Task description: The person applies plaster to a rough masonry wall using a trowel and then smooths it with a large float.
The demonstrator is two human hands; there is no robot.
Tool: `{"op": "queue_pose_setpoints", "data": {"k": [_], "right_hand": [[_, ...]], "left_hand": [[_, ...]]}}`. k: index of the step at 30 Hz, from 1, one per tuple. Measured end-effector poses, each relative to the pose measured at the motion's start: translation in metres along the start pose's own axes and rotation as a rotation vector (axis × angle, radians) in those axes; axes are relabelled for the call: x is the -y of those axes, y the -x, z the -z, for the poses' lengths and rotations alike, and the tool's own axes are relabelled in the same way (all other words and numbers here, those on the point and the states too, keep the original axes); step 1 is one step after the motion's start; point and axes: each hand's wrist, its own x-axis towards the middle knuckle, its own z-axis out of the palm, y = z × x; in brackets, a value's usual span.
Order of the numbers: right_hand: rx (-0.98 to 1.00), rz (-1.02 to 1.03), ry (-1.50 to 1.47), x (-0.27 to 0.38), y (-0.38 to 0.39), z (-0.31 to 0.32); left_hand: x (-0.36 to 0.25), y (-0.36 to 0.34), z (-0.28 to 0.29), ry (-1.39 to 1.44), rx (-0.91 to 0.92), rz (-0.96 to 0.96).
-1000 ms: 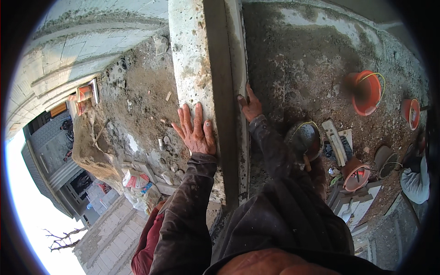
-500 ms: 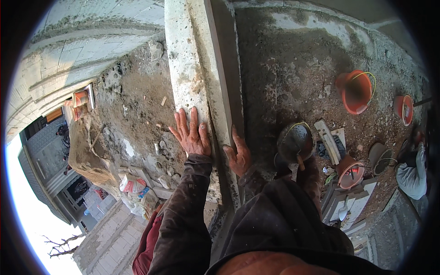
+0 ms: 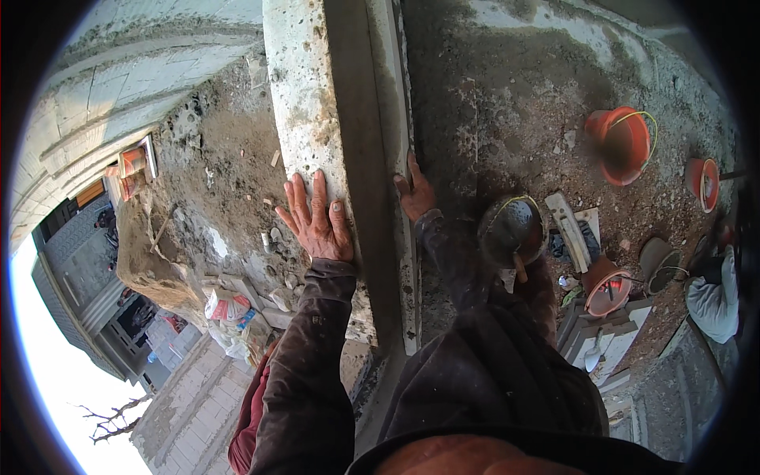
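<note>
My left hand [image 3: 319, 226] lies flat on a pale, mortar-spattered board [image 3: 305, 103], its fingers stretched out and slightly apart. To the right, my right hand [image 3: 416, 195] grips a long, narrow pale board [image 3: 389, 87], with the thumb at its edge and the fingers along its outer side. Between the two boards runs a dark, smooth grey strip [image 3: 356, 103]. Close by my right forearm stands a dark bucket [image 3: 497, 241] with a yellow handle; a wooden tool handle [image 3: 519, 267] sticks out of it.
Orange buckets [image 3: 599, 131] stand on the rubble ground at right. A wooden plank [image 3: 567, 229] and a trowel [image 3: 594, 355] lie nearer. A crouching person [image 3: 711, 297] is at the far right. Left are a block wall [image 3: 103, 103] and a pile of sacks [image 3: 229, 309].
The narrow board has come away from the left one, baring the dark strip between them. My right hand has moved farther forward along it; my left hand stays flat on its board.
</note>
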Motion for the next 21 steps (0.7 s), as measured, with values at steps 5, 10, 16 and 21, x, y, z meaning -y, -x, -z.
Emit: {"op": "queue_pose_setpoints", "data": {"k": [5,10,16,21], "right_hand": [[0.048,-0.159,0.014,-0.025,-0.082,0.002],[0.048,-0.084,-0.054,-0.029,-0.105,0.008],[0.038,-0.038,0.040,-0.038,-0.051,0.002],[0.121,-0.128,-0.056,-0.069,-0.133,0.004]], "left_hand": [[0.005,0.002,-0.005,-0.004,0.003,-0.009],[0.004,0.002,-0.003,-0.002,0.007,0.000],[0.004,-0.002,-0.003,0.006,0.009,-0.009],[0.007,0.002,-0.007,-0.010,0.011,0.004]]}}
